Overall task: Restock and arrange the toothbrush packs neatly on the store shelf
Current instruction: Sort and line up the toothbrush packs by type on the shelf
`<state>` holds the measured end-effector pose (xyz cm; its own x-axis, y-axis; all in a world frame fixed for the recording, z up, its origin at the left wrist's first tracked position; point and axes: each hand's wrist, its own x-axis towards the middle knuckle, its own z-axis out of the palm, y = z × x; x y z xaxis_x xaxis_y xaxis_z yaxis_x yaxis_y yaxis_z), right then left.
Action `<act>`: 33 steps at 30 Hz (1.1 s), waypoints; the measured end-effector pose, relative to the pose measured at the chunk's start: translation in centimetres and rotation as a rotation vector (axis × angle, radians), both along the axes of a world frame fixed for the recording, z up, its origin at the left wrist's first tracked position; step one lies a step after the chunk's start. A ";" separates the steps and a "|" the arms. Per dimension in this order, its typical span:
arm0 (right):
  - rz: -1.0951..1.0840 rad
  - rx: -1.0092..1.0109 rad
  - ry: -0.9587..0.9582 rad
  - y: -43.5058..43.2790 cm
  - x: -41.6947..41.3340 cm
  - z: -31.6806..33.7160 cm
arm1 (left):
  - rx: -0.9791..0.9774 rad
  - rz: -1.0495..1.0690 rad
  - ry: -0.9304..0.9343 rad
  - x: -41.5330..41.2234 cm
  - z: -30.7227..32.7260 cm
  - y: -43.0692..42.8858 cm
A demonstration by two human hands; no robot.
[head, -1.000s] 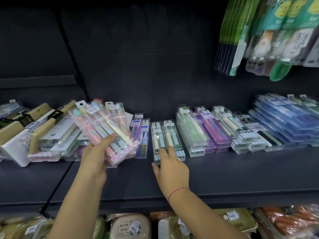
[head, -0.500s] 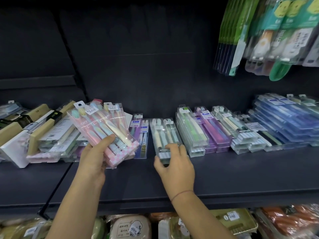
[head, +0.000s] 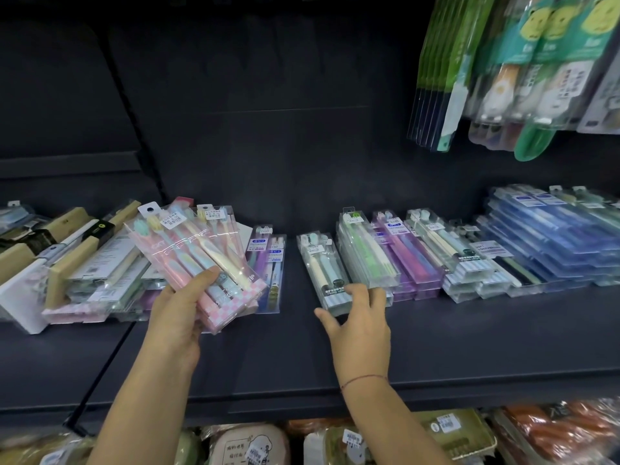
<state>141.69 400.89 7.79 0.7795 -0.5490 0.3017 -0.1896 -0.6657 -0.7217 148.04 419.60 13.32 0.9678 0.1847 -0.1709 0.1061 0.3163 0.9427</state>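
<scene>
Glossy clear plastic toothbrush packs [head: 365, 260], matt shelf [head: 469, 337]

Two hands, left hand [head: 176, 320] and right hand [head: 362, 327]; one shelf [head: 469, 340]; one wrist bracelet [head: 364, 378]; several held pastel toothbrush packs [head: 188, 250], exact number unclear.
</scene>
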 end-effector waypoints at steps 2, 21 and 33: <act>-0.011 0.018 0.025 0.0 0.2 0.1 | -0.007 0.004 0.005 0.0 0.0 0.0; -0.113 -0.037 0.291 -0.3 2.6 0.8 | -0.075 0.013 0.032 0.4 0.5 1.6; -0.057 -0.111 0.155 0.4 0.8 0.5 | -0.073 0.026 0.017 0.5 0.4 2.2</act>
<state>142.46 401.27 8.30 0.7900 -0.5634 0.2416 -0.3323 -0.7248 -0.6035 148.57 421.83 13.76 0.9596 0.1964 -0.2014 0.1128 0.3872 0.9151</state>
